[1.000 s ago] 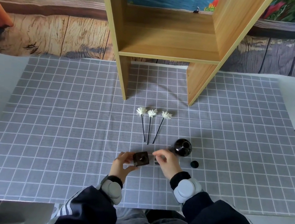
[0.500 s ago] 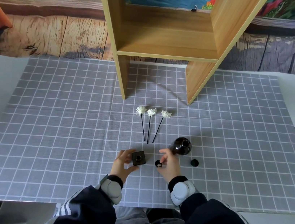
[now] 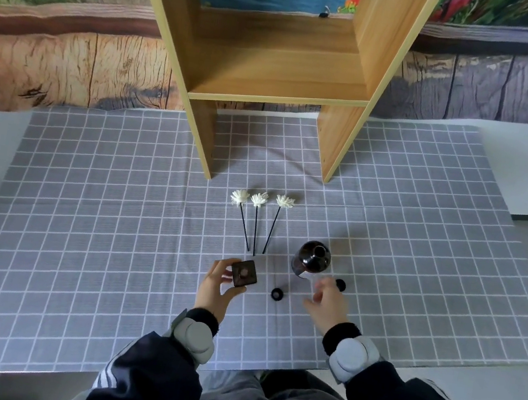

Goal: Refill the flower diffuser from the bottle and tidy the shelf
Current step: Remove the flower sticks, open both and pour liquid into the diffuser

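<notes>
Checked cloth (image 3: 85, 208), bottle (image 3: 311, 264) upright, mouth up

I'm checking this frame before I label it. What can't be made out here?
- Liquid level in the brown bottle: head view, dark glass hides it.
- Inside of the square diffuser: too dark and small; the left hand covers its near side.
- Right hand: motion-blurred, finger pose unclear.
- Cap behind that hand: partly hidden.
- Upper part of the shelf: cut off by the top edge.
</notes>
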The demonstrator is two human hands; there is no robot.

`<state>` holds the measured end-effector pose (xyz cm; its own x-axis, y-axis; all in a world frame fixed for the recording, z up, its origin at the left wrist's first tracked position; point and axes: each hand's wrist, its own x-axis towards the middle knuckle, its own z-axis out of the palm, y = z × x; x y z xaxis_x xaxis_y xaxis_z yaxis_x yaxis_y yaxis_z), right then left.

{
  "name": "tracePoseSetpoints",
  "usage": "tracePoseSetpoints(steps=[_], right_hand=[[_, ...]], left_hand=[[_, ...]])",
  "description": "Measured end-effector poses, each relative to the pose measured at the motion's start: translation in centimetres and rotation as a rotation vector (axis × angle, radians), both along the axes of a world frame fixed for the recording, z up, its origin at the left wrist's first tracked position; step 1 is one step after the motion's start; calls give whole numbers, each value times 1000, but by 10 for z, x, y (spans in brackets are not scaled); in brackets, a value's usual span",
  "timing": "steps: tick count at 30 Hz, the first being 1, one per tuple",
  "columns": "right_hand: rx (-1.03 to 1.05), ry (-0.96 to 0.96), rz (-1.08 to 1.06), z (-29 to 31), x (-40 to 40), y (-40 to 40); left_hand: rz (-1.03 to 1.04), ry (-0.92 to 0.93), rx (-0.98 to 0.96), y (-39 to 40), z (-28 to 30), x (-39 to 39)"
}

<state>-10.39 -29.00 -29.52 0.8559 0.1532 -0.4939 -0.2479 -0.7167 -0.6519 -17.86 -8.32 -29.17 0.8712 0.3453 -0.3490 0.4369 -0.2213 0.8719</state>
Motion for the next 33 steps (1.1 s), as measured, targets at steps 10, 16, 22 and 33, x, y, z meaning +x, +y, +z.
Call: tracePoseSetpoints(steps=[10, 16, 22, 33], right_hand=[[278, -142, 7, 17, 34, 0], [345, -146, -35, 28, 34, 6], [373, -225, -130, 52, 42, 14], [374, -544, 212, 172, 76, 18]], left_hand=[[-54, -63, -49, 0, 36, 22], [-40, -126, -45, -2, 59, 32], [-80, -185, -40, -2, 87, 50], [-191, -277, -76, 15, 148, 73]])
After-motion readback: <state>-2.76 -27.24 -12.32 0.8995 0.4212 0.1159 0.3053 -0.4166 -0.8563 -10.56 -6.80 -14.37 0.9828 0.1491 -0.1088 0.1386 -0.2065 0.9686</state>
